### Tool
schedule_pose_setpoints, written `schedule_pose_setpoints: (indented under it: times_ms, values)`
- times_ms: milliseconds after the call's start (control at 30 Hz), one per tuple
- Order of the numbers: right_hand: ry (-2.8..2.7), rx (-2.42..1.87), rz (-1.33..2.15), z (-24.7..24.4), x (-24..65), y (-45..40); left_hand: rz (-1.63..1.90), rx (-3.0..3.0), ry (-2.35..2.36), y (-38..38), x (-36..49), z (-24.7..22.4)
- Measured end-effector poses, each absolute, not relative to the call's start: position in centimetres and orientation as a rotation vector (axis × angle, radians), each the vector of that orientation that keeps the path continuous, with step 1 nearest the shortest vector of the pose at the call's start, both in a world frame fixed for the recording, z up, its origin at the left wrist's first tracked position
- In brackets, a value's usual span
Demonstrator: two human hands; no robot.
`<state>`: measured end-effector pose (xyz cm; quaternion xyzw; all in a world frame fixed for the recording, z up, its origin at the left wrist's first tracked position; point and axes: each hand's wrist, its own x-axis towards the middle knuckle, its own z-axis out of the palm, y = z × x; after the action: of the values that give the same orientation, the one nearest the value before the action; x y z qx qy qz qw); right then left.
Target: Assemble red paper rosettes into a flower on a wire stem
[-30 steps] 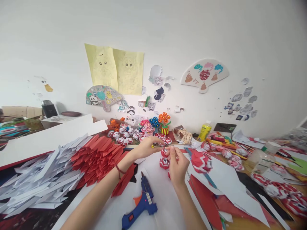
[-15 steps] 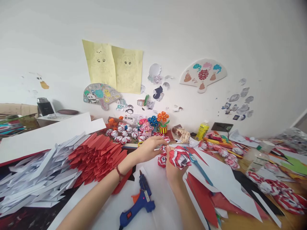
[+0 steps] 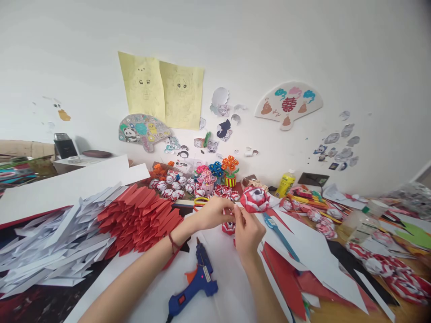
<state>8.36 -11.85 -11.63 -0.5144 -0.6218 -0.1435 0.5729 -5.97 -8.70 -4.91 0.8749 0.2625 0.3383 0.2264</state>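
Observation:
My left hand (image 3: 217, 212) is closed in a pinch beside my right hand, and what its fingertips hold is too small to make out. My right hand (image 3: 248, 229) has its fingers pinched at the lower left of a red and white paper flower (image 3: 255, 199), which faces up above it; its stem is mostly hidden by the fingers. Another red and white paper piece (image 3: 228, 228) shows between and below the hands. On the white paper (image 3: 232, 287) nearer to me lies a blue glue gun (image 3: 198, 278), its small light lit.
Folded red strips (image 3: 138, 220) and white strips (image 3: 63, 237) are piled on the left. Behind the hands are paper balls (image 3: 177, 186) and a flower pot (image 3: 230, 180). A blue strap (image 3: 281, 235), a clear bottle (image 3: 362, 226) and more paper flowers (image 3: 404, 276) lie right.
The paper flower has risen and turned its spiral face toward the view. My right hand has shifted up and its fingertips now meet my left hand's, which has curled its fingers.

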Motion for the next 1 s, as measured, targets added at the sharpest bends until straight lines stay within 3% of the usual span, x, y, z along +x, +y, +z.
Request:
schedule_pose_setpoints:
  times_ms: [433,733,1000]
  values:
    - [-1.357,-1.0,0.349,-8.2,7.7,-13.5,1.093,1.979,0.719,-8.0,-6.0,-5.5]
    - [-1.344,-0.946,0.407,-7.2,7.8,-12.6,1.156,1.885,0.711,-7.7,-6.2,-5.4]
    - [-1.598,-1.03,0.471,-0.3,7.1,-10.7,1.205,1.991,0.806,-8.7,-8.9,-1.1]
